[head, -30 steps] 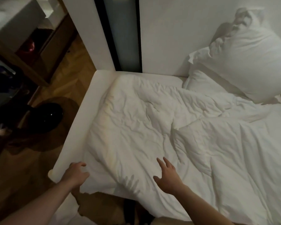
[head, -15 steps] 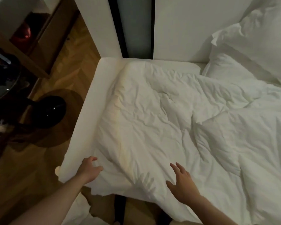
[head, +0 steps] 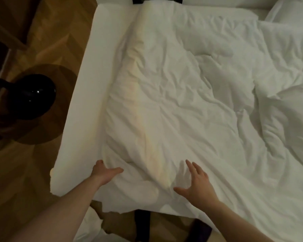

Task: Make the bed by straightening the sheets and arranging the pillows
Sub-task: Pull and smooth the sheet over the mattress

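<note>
Task is at an early stage, by my judgement: the duvet [head: 191, 102] lies across the bed, heavily creased, its near corner bunched; a pillow [head: 290, 7] sits unarranged at far right. Left hand [head: 106, 173] and right hand [head: 198, 184] rest spread on the corner. Both have advanced since earlier; the view has dropped.

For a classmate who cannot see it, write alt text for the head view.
Two bare hands, left hand and right hand, lie open on a wrinkled white duvet at the bed's near edge. A wooden floor lies left.
</note>
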`<state>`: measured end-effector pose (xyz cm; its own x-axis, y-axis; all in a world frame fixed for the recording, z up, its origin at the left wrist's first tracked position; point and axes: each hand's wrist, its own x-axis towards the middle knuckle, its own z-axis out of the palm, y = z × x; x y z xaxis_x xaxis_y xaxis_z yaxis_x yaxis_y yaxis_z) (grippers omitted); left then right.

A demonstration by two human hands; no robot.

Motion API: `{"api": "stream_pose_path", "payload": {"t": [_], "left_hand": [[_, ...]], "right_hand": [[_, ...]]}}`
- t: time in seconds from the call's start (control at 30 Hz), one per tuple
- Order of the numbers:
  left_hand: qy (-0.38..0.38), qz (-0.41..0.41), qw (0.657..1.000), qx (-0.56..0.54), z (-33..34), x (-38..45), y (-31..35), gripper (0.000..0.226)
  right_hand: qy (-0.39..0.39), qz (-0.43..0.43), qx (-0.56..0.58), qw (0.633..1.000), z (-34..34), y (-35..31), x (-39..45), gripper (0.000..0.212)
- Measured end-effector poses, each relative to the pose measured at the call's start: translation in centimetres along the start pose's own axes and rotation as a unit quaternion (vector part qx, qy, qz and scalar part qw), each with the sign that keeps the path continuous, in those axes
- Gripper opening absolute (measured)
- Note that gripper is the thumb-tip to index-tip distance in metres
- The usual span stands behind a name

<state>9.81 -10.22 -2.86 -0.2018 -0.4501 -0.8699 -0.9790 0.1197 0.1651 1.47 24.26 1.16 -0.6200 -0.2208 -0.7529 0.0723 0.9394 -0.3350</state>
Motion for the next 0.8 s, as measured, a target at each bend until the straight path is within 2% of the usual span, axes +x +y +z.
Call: {"api": "stream_pose_path", "payload": {"t": [0.07,0.13,0.17,0.23,0.27,0.33,0.4,0.47,0.53,0.57,0.6,0.67,0.73,0.8], "left_hand": [[-0.009,-0.008,0.999,-0.039,1.2,1.5,-1.0,0.121],[0.004,0.007,0.999,-0.042,2.0,2.1,-1.1,0.103],[0.02,0.025,0.999,-0.036,2.1,2.1,-0.9,0.088],[0.059,0.063,0.995,-0.044,1.6,0.8,-0.4,0.059],[0.09,0.09,0.99,-0.058,1.0,-0.1,-0.4,0.056],[0.19,0.119,0.97,-0.097,-1.7,-2.1,-1.5,0.061],[0.266,0.086,0.956,-0.092,-5.7,-3.9,-3.9,0.056],[0.296,0.055,0.952,-0.06,-10.1,-4.7,-7.7,0.045],[0.307,0.021,0.951,0.014,-13.3,-4.9,-11.2,0.032],[0.315,-0.005,0.948,0.05,-14.2,-4.4,-12.8,0.036],[0.304,-0.036,0.949,0.07,-14.5,-3.7,-14.0,0.044],[0.21,-0.101,0.97,0.065,-14.0,-3.1,-14.7,0.054],[0.1,-0.094,0.988,0.076,-13.0,-2.4,-14.4,0.067],[0.013,-0.08,0.982,0.173,-12.6,-1.4,-14.0,0.08]], "right_hand": [[-0.006,0.003,-0.014,1.0,2.0,0.2,2.0,0.117],[0.012,0.013,-0.044,0.999,3.8,0.5,3.4,0.107],[0.034,0.008,-0.073,0.997,4.5,0.6,4.0,0.092],[0.084,-0.035,-0.094,0.991,5.1,0.9,4.6,0.048],[0.109,-0.057,-0.066,0.99,4.8,0.8,4.6,0.031],[0.15,-0.071,0.003,0.986,3.3,-0.1,3.8,0.014],[0.187,-0.076,0.042,0.978,0.9,-1.2,2.0,0.006],[0.21,-0.103,0.058,0.971,-0.9,-2.4,-0.3,0.014],[0.195,-0.151,0.05,0.968,-1.0,-3.9,-2.8,0.013],[0.177,-0.17,0.046,0.968,-0.3,-4.7,-3.7,0.008],[0.153,-0.176,0.038,0.972,0.8,-5.4,-4.1,0.001],[0.09,-0.143,-0.012,0.986,3.8,-6.2,-3.8,0.014],[0.011,-0.072,-0.067,0.995,6.2,-6.7,-2.7,0.02],[-0.036,-0.011,-0.094,0.995,7.1,-7.4,-1.8,0.025]]}}
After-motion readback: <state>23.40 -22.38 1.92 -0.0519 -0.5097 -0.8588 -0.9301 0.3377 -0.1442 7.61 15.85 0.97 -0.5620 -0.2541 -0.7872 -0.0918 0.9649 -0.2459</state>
